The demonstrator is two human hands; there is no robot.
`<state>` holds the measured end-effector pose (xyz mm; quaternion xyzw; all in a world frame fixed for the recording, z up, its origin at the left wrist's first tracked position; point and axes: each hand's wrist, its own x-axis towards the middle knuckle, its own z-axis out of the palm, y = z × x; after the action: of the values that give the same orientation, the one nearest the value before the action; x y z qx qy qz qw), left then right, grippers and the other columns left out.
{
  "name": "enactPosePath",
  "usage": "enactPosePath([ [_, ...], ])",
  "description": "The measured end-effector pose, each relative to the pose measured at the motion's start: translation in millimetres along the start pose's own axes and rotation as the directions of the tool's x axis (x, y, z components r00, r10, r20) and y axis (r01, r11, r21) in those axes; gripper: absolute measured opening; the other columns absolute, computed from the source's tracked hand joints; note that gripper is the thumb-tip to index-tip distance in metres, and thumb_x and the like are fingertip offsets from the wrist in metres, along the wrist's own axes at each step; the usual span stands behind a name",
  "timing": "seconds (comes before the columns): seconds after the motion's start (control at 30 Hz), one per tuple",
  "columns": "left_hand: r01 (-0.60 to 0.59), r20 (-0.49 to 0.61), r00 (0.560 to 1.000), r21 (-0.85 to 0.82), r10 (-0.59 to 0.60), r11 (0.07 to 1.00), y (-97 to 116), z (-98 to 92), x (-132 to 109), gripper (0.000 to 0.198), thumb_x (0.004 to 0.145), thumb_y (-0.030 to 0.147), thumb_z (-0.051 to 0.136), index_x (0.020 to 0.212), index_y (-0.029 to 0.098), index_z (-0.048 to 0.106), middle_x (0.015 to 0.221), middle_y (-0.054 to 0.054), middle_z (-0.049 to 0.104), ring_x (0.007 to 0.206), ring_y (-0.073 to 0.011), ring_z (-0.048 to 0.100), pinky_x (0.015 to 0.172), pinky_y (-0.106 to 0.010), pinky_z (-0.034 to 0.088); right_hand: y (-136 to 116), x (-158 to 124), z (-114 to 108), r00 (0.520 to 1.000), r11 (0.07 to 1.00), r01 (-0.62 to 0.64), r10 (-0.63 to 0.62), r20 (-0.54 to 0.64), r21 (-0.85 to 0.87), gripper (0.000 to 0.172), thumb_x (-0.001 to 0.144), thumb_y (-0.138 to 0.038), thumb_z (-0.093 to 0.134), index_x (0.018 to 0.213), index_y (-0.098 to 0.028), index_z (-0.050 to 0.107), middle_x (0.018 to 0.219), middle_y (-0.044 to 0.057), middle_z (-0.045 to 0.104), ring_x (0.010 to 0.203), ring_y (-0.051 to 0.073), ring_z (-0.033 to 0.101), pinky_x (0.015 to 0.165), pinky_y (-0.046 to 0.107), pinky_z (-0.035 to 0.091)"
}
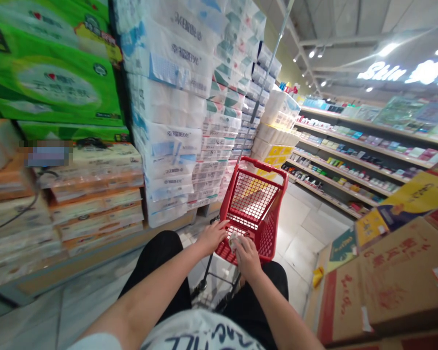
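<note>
A red plastic shopping cart basket (277,214) with lattice walls stands tilted in view just beyond my knees, on a dark wheeled frame (219,281). My left hand (212,237) is closed over the basket's near left rim, its fingertips lying on the red edge. In my right hand (248,256) is a crumpled whitish cloth (234,240), pressed against the near side of the basket. The fingers curl over most of the cloth, so whether it is fabric or tissue is hard to tell. A red handle bar (264,166) crosses the basket's far end.
Tall stacks of white tissue packs (175,107) and green packs (62,78) line the left. Cardboard boxes (397,277) stand close on the right. Shelves of small goods (357,146) fill the back. A metal pole (264,80) rises behind the cart; tiled floor (295,233) shows between.
</note>
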<state>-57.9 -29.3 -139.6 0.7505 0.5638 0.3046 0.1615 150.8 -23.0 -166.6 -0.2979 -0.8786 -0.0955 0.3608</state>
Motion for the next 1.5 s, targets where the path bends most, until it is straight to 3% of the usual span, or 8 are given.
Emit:
enactPosePath([
  [0.23, 0.043, 0.025, 0.999, 0.034, -0.044, 0.998, -1, -4.5, 11, 0.025, 0.090, 0.031, 0.046, 0.089, 0.030, 0.070, 0.150, 0.010, 0.039, 0.132, -0.0302, 0.041, 0.107, -0.049, 0.031, 9, -3, 8, 0.994, 0.992, 0.106, -0.103, 0.041, -0.067, 0.043, 0.093, -0.013, 0.042, 0.133, -0.024, 0.054, 0.127, 0.010, 0.057, 0.116, 0.024, 0.051, 0.101, 0.042, 0.045],
  [0.53, 0.090, -0.005, 0.996, 0.078, -0.090, 0.993, -6, -1.2, 34, 0.023, 0.090, 0.028, 0.045, 0.087, 0.028, 0.068, 0.150, 0.010, 0.039, 0.121, -0.0258, 0.051, 0.103, -0.045, 0.035, 29, 17, 19, 0.984, 0.981, 0.165, -0.156, 0.084, -0.106, 0.045, 0.090, -0.010, 0.045, 0.132, -0.020, 0.055, 0.129, 0.012, 0.054, 0.120, 0.025, 0.044, 0.102, 0.042, 0.041],
  [0.7, 0.074, 0.045, 0.995, 0.265, -0.089, 0.961, -7, -1.9, 44, 0.025, 0.092, 0.030, 0.041, 0.093, 0.028, 0.066, 0.155, 0.010, 0.030, 0.110, -0.0236, 0.059, 0.093, -0.045, 0.043, 28, 18, 17, 0.970, 0.965, 0.213, -0.190, 0.153, -0.153, 0.048, 0.088, -0.013, 0.048, 0.135, -0.021, 0.052, 0.133, 0.009, 0.053, 0.124, 0.024, 0.041, 0.105, 0.040, 0.034],
  [0.87, 0.070, 0.068, 0.993, 0.353, -0.100, 0.933, -8, -1.0, 47, 0.031, 0.095, 0.035, 0.035, 0.101, 0.030, 0.065, 0.156, 0.010, 0.026, 0.105, -0.0189, 0.061, 0.086, -0.038, 0.045, 20, 0, 25, 0.957, 0.932, 0.250, -0.197, 0.213, -0.263, 0.055, 0.086, -0.021, 0.049, 0.140, -0.016, 0.046, 0.141, 0.009, 0.049, 0.133, 0.027, 0.032, 0.109, 0.042, 0.022],
  [1.0, 0.106, 0.078, 0.987, 0.366, -0.143, 0.925, -9, 0.4, 52, 0.033, 0.096, 0.037, 0.033, 0.104, 0.030, 0.065, 0.156, 0.008, 0.027, 0.101, -0.0190, 0.063, 0.085, -0.038, 0.045, 22, -9, 39, 0.947, 0.889, 0.320, -0.286, 0.148, -0.329, 0.048, 0.087, -0.011, 0.042, 0.134, -0.013, 0.052, 0.136, 0.008, 0.054, 0.127, 0.026, 0.038, 0.105, 0.039, 0.027],
  [1.1, 0.113, 0.092, 0.983, 0.372, -0.157, 0.921, -10, 2.0, 56, 0.036, 0.096, 0.038, 0.030, 0.107, 0.031, 0.064, 0.157, 0.007, 0.025, 0.101, -0.0195, 0.064, 0.086, -0.039, 0.045, 28, -3, 43, 0.933, 0.882, 0.353, -0.309, 0.183, -0.311, 0.047, 0.089, -0.010, 0.040, 0.134, -0.013, 0.052, 0.136, 0.009, 0.054, 0.120, 0.026, 0.044, 0.102, 0.041, 0.033],
  [1.3, 0.130, 0.085, 0.980, 0.401, -0.178, 0.907, -11, 6.0, 61, 0.037, 0.097, 0.038, 0.028, 0.111, 0.030, 0.062, 0.157, 0.008, 0.023, 0.098, -0.0177, 0.065, 0.084, -0.037, 0.046, 30, 14, 33, 0.920, 0.895, 0.347, -0.268, 0.285, -0.279, 0.053, 0.088, -0.006, 0.037, 0.139, -0.016, 0.047, 0.145, 0.009, 0.045, 0.114, 0.025, 0.048, 0.090, 0.037, 0.046],
  [1.5, 0.126, 0.087, 0.980, 0.428, -0.180, 0.895, -11, 6.4, 62, 0.037, 0.096, 0.037, 0.029, 0.108, 0.030, 0.063, 0.158, 0.009, 0.021, 0.093, -0.0179, 0.066, 0.081, -0.038, 0.047, 28, 12, 42, 0.934, 0.894, 0.300, -0.205, 0.291, -0.334, 0.055, 0.086, -0.003, 0.038, 0.140, -0.013, 0.046, 0.145, 0.012, 0.043, 0.113, 0.026, 0.048, 0.095, 0.039, 0.046],
])
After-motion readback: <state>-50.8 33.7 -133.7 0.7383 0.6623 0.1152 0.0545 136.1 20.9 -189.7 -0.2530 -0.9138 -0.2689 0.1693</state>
